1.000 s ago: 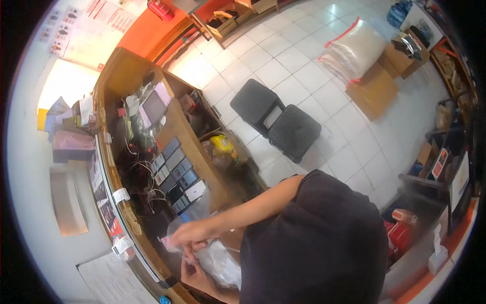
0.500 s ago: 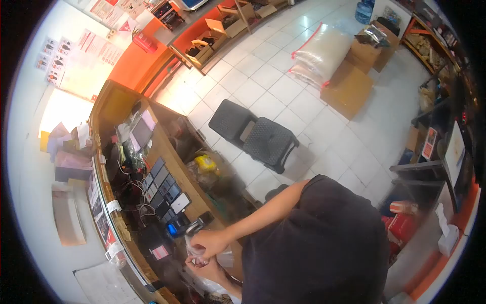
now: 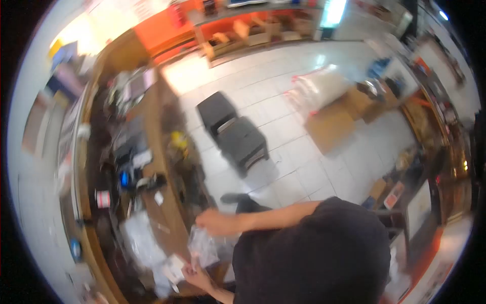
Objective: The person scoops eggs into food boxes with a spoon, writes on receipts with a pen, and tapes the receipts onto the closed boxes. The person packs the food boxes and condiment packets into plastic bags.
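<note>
My right hand is closed on the top of a clear plastic bag, which hangs beside the desk's edge. Below it, my left hand has its fingers closed on a small white card or packet, close to the bag's lower end. Motion blur hides the exact finger positions. A heap of clear plastic lies on the wooden desk to the left of both hands.
Phones and a device with a blue light lie farther along the desk. Stacked dark stools, a flattened cardboard box and a large plastic-wrapped bundle are on the tiled floor.
The view has swung to the right. My hands, earlier close together over the plastic, are now apart, with the bag at my right hand and the white item at my left.
</note>
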`<state>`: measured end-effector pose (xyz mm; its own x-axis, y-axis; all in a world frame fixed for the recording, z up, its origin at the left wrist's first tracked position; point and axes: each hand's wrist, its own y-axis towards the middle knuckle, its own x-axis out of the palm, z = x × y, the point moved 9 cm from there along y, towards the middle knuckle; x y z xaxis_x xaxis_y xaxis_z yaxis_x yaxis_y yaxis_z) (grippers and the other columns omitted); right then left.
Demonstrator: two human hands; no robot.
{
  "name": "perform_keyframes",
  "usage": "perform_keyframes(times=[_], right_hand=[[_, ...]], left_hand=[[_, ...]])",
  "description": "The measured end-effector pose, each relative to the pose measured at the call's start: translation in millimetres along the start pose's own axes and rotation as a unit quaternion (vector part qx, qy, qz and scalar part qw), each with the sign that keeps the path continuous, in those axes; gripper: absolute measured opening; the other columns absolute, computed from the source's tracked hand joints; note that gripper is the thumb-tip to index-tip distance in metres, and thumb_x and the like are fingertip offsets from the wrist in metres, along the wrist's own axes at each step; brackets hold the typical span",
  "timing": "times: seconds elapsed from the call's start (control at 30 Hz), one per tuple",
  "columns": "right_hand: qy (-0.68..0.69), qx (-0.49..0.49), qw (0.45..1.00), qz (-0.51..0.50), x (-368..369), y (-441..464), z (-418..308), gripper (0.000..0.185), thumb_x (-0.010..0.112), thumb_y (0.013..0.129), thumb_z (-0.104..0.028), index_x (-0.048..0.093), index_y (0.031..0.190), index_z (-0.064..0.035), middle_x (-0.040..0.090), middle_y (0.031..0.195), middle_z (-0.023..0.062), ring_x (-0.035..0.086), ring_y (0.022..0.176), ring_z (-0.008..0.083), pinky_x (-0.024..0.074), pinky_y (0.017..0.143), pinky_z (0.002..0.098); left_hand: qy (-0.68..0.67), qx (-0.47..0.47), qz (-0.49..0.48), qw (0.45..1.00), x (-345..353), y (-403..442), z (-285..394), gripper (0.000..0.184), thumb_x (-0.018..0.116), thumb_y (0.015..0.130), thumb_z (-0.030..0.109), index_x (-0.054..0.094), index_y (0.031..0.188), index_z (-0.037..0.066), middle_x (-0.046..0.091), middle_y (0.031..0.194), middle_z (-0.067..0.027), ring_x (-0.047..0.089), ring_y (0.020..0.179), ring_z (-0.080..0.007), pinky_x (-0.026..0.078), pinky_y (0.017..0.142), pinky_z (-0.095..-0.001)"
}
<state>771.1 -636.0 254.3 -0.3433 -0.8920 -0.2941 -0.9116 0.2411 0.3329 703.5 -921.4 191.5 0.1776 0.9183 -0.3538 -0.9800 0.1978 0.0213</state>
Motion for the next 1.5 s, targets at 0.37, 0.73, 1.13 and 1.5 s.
perform_keyframes(times=[0.37,0.73,1.13,1.5], right_hand=[[-0.077,-0.047,0.996,0.026,-26.5,18.5,-114.4,0.015,0.066,0.072,0.003,0.069,0.086,-0.0017,0.061,0.076,0.0062,0.061,0.071,0.0145,0.0479,0.063,0.0262],[0.172,0.132,0.96,-0.176,127.3,15.6,-59.8,0.025,0.073,0.086,-0.008,0.06,0.107,-0.0034,0.062,0.096,0.0023,0.055,0.083,0.0075,0.0463,0.074,0.0227],[0.103,0.086,0.918,-0.374,145.5,50.3,-112.0,0.026,0.077,0.083,-0.017,0.053,0.084,-0.0075,0.052,0.078,-0.0034,0.047,0.075,0.0073,0.0406,0.064,0.0246],[-0.097,0.012,0.922,-0.375,92.9,151.2,-91.3,0.025,0.074,0.068,-0.005,0.063,0.09,-0.0045,0.048,0.064,0.0064,0.049,0.063,0.0179,0.0395,0.061,0.0322]], left_hand=[[-0.133,-0.079,0.262,0.953,-114.7,-77.8,23.7,0.03,0.058,0.096,0.005,0.057,0.126,0.0,0.063,0.109,-0.0086,0.062,0.092,-0.0143,0.054,0.074,-0.0271],[-0.268,-0.056,0.06,0.96,-22.2,-45.5,48.8,0.062,0.085,0.072,0.014,0.054,0.125,0.005,0.062,0.109,-0.0046,0.058,0.104,-0.0143,0.05,0.089,-0.0315],[0.02,0.064,0.084,0.994,-77.6,-24.5,134.7,0.072,0.082,0.074,0.005,0.05,0.139,0.005,0.066,0.111,-0.0079,0.063,0.089,-0.0115,0.051,0.082,-0.0262],[0.084,0.001,-0.048,0.995,-70.0,26.4,103.6,0.05,0.078,0.071,0.004,0.065,0.119,0.006,0.07,0.101,-0.0093,0.064,0.09,-0.0209,0.05,0.083,-0.0328]])
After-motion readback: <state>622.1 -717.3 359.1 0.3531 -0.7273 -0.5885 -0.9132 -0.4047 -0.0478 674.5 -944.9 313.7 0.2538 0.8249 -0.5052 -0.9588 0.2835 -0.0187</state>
